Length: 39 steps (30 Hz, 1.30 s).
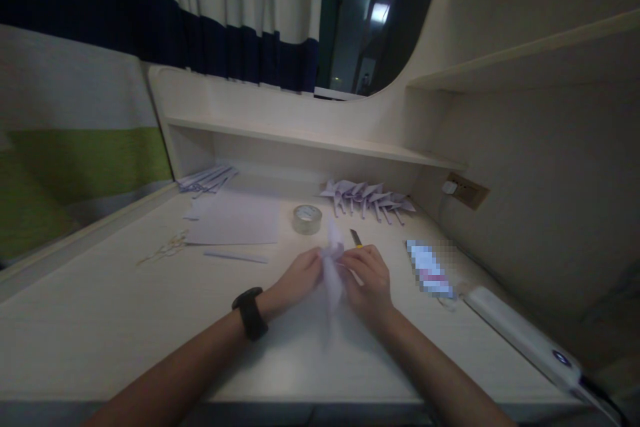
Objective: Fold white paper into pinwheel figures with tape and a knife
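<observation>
A pale lilac folded paper piece (333, 267) stands upright above the white desk (125, 307), pinched from both sides. My left hand (296, 278), with a black watch on its wrist, grips its left side. My right hand (367, 278) grips its right side. Both hands rest near the middle of the desk, fingers closed on the paper. The paper's lower part hangs between my wrists.
A tape roll (307, 219) sits just behind the hands, a utility knife (356, 238) beside it. Flat paper sheets (235, 221), scissors (165, 248) and a paper strip (235, 257) lie left. Finished folded paper figures (367, 197) line the back; a white device (525, 337) lies right.
</observation>
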### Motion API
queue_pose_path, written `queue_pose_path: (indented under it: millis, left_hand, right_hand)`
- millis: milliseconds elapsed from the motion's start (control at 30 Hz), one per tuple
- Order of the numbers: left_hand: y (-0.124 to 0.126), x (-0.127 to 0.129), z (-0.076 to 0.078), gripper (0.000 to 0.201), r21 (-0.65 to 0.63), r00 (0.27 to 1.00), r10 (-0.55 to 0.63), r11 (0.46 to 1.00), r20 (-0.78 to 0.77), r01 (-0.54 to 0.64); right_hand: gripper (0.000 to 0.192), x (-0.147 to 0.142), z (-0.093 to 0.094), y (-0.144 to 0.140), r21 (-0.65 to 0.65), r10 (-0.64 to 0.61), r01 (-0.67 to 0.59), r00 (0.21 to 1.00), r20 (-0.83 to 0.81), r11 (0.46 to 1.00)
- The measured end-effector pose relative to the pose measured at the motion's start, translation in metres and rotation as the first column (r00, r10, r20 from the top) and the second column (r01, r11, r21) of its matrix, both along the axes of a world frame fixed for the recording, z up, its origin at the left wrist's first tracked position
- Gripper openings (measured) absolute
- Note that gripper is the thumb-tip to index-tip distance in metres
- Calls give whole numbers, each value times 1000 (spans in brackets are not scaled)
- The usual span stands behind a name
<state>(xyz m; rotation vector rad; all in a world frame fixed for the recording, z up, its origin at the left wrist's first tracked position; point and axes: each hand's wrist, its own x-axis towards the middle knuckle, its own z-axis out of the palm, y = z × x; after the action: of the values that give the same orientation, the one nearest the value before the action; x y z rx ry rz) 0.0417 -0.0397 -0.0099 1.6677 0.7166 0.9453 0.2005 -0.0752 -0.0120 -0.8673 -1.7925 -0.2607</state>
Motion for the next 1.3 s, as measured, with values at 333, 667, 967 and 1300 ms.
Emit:
queue_pose_path:
  millis: [333,667,967,1300]
  left_hand:
    - [3,-4,2,35,165,986,113,982,-121,-92]
    - [-2,-6,0,25,358,969,195,924,-150,-130]
    - [-1,-8,4,20,414,955,246,896,-166,-159]
    - [-10,-13,9,20,602,878,379,786,-293,-138]
  right_hand:
    - [12,0,0,2,-81,-34,36,999,24,996]
    - [9,0,3,4,-212,21,-44,994,-110,976]
    - [12,1,6,9,-287,77,-141,971,-224,948]
    - [7,9,-7,19,-452,111,-346,876,-469,822]
